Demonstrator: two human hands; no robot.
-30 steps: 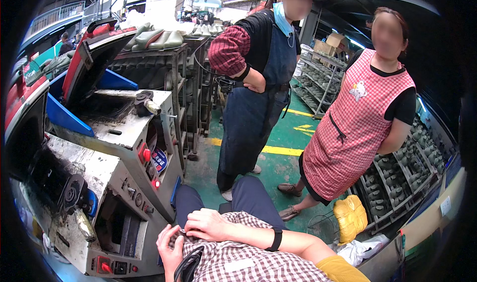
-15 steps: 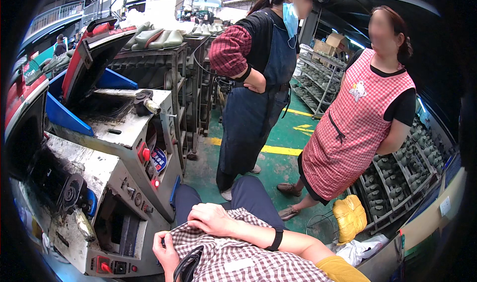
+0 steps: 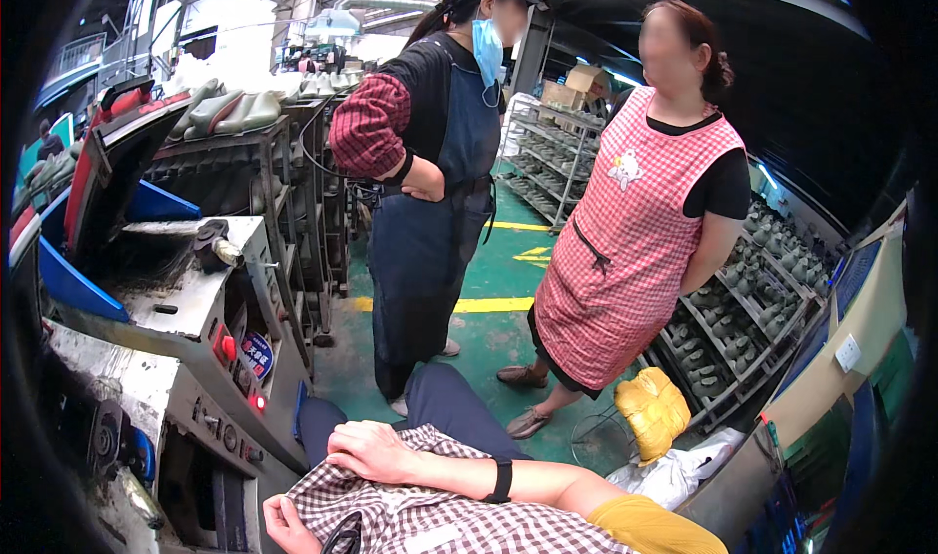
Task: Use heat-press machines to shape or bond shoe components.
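Note:
A brown-and-white checked apron [image 3: 420, 510] lies over my lap. My left hand [image 3: 286, 527] pinches its edge between thumb and fingers at the lower left. Farther up the cloth, my right hand [image 3: 369, 452] has its fingers curled over the apron's upper edge; the fingertips are partly hidden. A black band [image 3: 501, 480] circles my right wrist. A dark cord or strap [image 3: 342, 534] loops beside my left hand.
Worn machines [image 3: 210, 271] with raised red lids stand at the left. Two people face each other ahead, one in a dark apron [image 3: 420, 232], one in a pink checked apron [image 3: 625, 241]. Shoe racks [image 3: 752, 319], a yellow bundle [image 3: 652, 415] and a white bag [image 3: 674, 471] are at the right.
The view has swung right, so people and machines sit farther left in it. Both my hands stay at the apron. A red light now glows on the machine.

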